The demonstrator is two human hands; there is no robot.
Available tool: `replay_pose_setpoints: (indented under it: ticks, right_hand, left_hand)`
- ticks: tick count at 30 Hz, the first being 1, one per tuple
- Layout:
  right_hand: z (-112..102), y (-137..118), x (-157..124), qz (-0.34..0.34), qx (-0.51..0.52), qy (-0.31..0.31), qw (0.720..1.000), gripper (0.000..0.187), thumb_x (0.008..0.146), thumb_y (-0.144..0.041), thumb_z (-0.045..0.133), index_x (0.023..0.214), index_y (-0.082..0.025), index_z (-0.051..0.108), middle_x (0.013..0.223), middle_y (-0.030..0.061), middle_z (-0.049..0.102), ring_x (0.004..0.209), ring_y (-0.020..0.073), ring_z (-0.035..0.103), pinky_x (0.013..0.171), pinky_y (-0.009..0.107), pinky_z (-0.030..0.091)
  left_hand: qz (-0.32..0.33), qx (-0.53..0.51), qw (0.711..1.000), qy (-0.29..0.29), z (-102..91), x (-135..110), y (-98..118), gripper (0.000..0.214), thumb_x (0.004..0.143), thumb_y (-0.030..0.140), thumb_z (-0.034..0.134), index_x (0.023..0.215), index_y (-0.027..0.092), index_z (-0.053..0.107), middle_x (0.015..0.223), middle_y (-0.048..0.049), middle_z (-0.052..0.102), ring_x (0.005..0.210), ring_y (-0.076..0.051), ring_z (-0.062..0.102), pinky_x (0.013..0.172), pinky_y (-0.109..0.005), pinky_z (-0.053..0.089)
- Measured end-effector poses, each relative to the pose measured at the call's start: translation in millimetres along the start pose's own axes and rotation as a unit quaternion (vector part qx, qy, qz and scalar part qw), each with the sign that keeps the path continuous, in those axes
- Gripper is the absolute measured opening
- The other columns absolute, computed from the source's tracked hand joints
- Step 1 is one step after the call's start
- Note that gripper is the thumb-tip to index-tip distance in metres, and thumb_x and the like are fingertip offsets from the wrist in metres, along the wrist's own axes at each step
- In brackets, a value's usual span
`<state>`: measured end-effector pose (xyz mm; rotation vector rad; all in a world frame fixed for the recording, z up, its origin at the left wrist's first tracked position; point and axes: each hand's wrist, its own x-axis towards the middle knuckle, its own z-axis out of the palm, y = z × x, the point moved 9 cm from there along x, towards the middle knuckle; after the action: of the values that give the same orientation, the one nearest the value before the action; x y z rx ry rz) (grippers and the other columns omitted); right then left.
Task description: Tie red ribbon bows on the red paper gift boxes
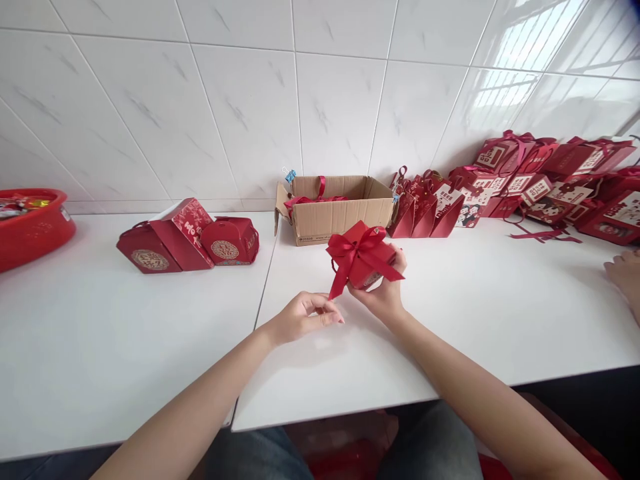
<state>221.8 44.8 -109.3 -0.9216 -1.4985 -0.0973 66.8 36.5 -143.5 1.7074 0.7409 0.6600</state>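
Observation:
A small red gift box (364, 270) with a red ribbon bow (356, 251) tied on it is held up just above the white table. My right hand (385, 288) grips this box from its right side and underneath, fingers wrapped round it. Two ribbon tails hang from the bow, one toward the left and one across the right. Close below the left tail, my left hand (311, 316) is half curled, with a gap between thumb and fingers. It holds nothing that I can see; whether it touches the tail's tip I cannot tell.
Behind the box stands an open cardboard box (345, 220) with red ribbon inside. Red gift boxes (190, 240) stand at left, more gift boxes (530, 177) are piled at right. A red basin (35, 230) is far left. Another person's hand (625, 277) rests at the right edge.

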Motion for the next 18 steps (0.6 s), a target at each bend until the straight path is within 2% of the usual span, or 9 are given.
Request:
replay_pose_setpoints:
  ticks: [4,7,12,16,18]
  right_hand:
    - [-2,15,5,0.064,0.028,-0.01,0.998,0.078,0.06,-0.033,0.075,0.124,-0.027,0.031,0.12,0.0093,0.037,0.109,0.029,0.046,0.094,0.051,0.044]
    - [1,23,7,0.101,0.072,-0.031,0.992,0.074,0.059,-0.035,0.076,0.119,-0.025,0.034,0.12,0.0091,0.04,0.109,0.0275,0.049,0.091,0.049,0.048]
    - [9,32,4,0.136,0.168,-0.054,0.975,0.08,0.061,-0.038,0.077,0.123,-0.025,0.028,0.127,0.0118,0.041,0.113,0.0244,0.052,0.093,0.045,0.05]
    - [13,61,-3,0.239,0.246,-0.034,0.939,0.072,0.069,-0.041,0.073,0.121,-0.028,0.024,0.127,0.0113,0.045,0.115,0.0232,0.055,0.09,0.046,0.052]
    - [13,74,-5,0.281,0.247,-0.027,0.927,0.071,0.069,-0.041,0.073,0.119,-0.028,0.025,0.126,0.0111,0.046,0.11,0.0224,0.057,0.087,0.045,0.053]
  left_hand:
    - [-0.005,0.046,0.999,0.016,-4.5,1,-3,0.022,0.08,0.039,0.063,0.073,0.02,0.072,0.077,-0.0057,0.066,0.074,-0.018,0.058,0.072,-0.032,0.046]
    - [-0.014,0.037,0.996,0.079,-18.2,1,-5,0.024,0.079,0.041,0.063,0.073,0.019,0.07,0.075,-0.0046,0.065,0.071,-0.017,0.057,0.069,-0.03,0.045]
    - [-0.018,0.045,0.983,0.178,-40.5,1,-6,0.027,0.078,0.045,0.062,0.076,0.019,0.068,0.078,-0.0051,0.065,0.072,-0.017,0.056,0.069,-0.03,0.046]
    - [-0.039,0.046,0.981,0.185,-44.2,2,-16,0.028,0.077,0.046,0.061,0.076,0.018,0.065,0.076,-0.0043,0.063,0.07,-0.017,0.055,0.067,-0.029,0.045]
    - [-0.044,0.049,0.982,0.18,-43.8,3,-21,0.028,0.078,0.045,0.061,0.076,0.017,0.064,0.075,-0.0035,0.062,0.069,-0.015,0.054,0.064,-0.027,0.044]
